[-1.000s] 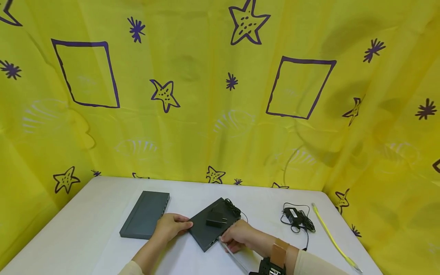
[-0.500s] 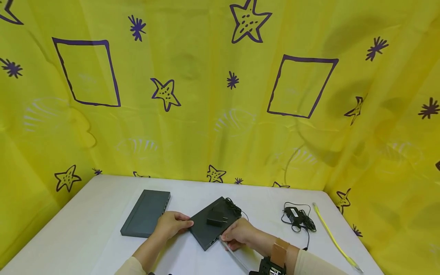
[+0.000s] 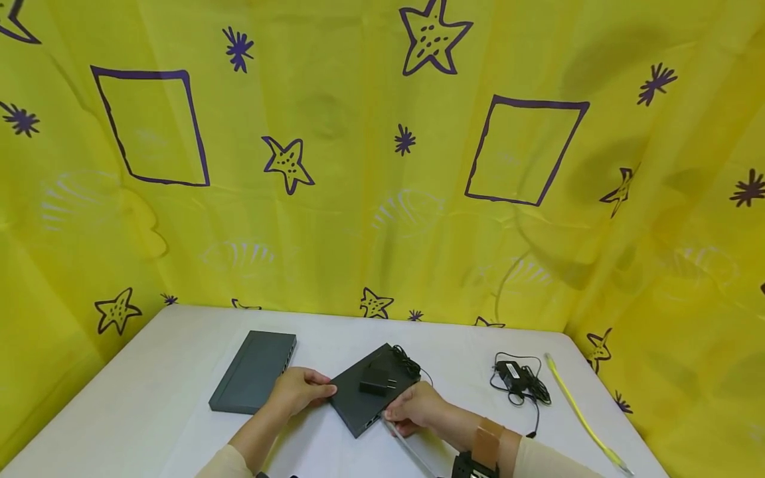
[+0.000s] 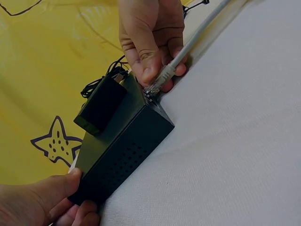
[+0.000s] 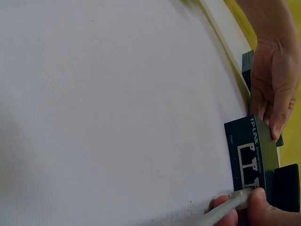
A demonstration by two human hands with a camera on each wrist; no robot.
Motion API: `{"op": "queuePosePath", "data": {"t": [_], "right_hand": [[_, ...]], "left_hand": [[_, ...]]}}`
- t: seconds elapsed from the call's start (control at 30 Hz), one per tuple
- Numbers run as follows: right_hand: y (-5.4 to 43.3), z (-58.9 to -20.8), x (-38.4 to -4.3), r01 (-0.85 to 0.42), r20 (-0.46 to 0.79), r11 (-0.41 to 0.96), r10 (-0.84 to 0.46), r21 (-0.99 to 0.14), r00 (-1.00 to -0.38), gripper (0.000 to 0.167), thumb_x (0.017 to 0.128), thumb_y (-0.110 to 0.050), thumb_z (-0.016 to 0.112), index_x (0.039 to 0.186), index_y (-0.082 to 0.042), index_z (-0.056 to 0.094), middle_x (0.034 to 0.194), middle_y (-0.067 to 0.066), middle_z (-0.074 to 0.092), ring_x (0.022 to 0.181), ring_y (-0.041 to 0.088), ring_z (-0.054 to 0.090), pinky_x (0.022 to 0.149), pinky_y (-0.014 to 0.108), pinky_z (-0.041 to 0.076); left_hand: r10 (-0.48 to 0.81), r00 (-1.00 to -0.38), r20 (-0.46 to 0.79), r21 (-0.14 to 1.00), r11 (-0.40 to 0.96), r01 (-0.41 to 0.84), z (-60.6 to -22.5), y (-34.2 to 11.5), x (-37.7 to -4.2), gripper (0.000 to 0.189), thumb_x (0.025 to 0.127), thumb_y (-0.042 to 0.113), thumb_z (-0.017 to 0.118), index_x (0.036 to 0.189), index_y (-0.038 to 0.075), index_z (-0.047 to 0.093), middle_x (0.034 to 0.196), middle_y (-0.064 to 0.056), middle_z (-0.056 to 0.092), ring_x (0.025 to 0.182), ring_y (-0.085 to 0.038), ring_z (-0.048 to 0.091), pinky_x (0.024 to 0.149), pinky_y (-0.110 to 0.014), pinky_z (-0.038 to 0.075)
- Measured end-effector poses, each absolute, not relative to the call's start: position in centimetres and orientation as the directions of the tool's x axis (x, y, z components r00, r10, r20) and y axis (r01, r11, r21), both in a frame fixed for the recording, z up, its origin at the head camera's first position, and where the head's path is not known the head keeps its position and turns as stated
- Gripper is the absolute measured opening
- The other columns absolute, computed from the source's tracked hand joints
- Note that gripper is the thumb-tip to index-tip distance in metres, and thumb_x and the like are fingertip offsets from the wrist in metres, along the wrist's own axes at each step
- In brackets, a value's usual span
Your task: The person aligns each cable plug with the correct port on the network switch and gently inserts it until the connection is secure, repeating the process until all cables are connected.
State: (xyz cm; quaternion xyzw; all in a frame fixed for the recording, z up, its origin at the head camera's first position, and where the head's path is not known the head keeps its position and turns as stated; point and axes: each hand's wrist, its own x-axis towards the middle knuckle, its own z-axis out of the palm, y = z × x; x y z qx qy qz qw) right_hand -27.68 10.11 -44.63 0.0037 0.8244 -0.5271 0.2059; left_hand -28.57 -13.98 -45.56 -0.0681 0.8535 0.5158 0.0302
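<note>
My left hand grips the near left corner of a dark TP-Link Ethernet switch, thumb on top and fingers beneath. On the switch lies a black power adapter with its bundled cord. With my right hand I pinch the clear plug of a grey network cable. The plug's tip is right at a port in the row along the switch's side; in the right wrist view two ports beside it show bare. My right fingers partly hide the plug there.
A second dark switch box lies left of my left hand on the white table. To the right are another black adapter with coiled cord and a yellow network cable. Yellow patterned curtain encloses the back and sides.
</note>
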Motion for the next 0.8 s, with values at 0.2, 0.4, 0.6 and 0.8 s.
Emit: {"op": "queuePosePath", "data": {"t": [0.2,0.4,0.6,0.8], "right_hand": [[10.1,-45.0,-27.8,0.256,-0.361,0.400,-0.212,-0.880,-0.908,0.006,0.081,0.003,0.075,0.085,0.008,0.073,0.064,-0.001,0.067,0.049,0.005,0.055,0.050,0.018,0.052],[10.3,-44.7,-27.6,0.239,-0.353,0.424,-0.215,-0.874,-0.911,0.006,0.083,0.002,0.075,0.086,0.007,0.074,0.068,0.001,0.070,0.050,0.004,0.055,0.051,0.018,0.053],[10.5,-44.2,-27.3,0.220,-0.346,0.426,-0.243,-0.877,-0.906,0.007,0.084,0.001,0.074,0.088,0.007,0.074,0.072,0.005,0.072,0.051,0.005,0.057,0.052,0.019,0.054],[10.9,-43.8,-27.2,0.215,-0.352,0.421,-0.280,-0.881,-0.893,0.010,0.085,0.003,0.073,0.093,0.008,0.074,0.076,0.006,0.073,0.055,0.006,0.058,0.054,0.020,0.055]], "left_hand": [[-0.090,-0.988,-0.127,0.865,0.476,-0.155,-45.5,-14.2,-28.5,0.017,0.076,0.009,0.084,0.086,-0.001,0.074,0.070,-0.001,0.068,0.062,-0.011,0.062,0.061,-0.026,0.056],[-0.078,-0.987,-0.141,0.881,0.445,-0.161,-45.6,-14.2,-28.6,0.019,0.077,0.009,0.083,0.089,-0.003,0.074,0.074,-0.002,0.070,0.065,-0.011,0.064,0.063,-0.027,0.057],[-0.088,-0.979,-0.184,0.890,0.409,-0.203,-45.5,-14.1,-28.6,0.020,0.077,0.007,0.083,0.090,-0.004,0.074,0.078,-0.004,0.070,0.067,-0.011,0.066,0.065,-0.027,0.058],[-0.099,-0.979,-0.179,0.892,0.404,-0.204,-45.4,-13.9,-28.5,0.020,0.077,0.008,0.083,0.090,-0.005,0.074,0.076,-0.003,0.070,0.066,-0.011,0.065,0.064,-0.027,0.058]]}}
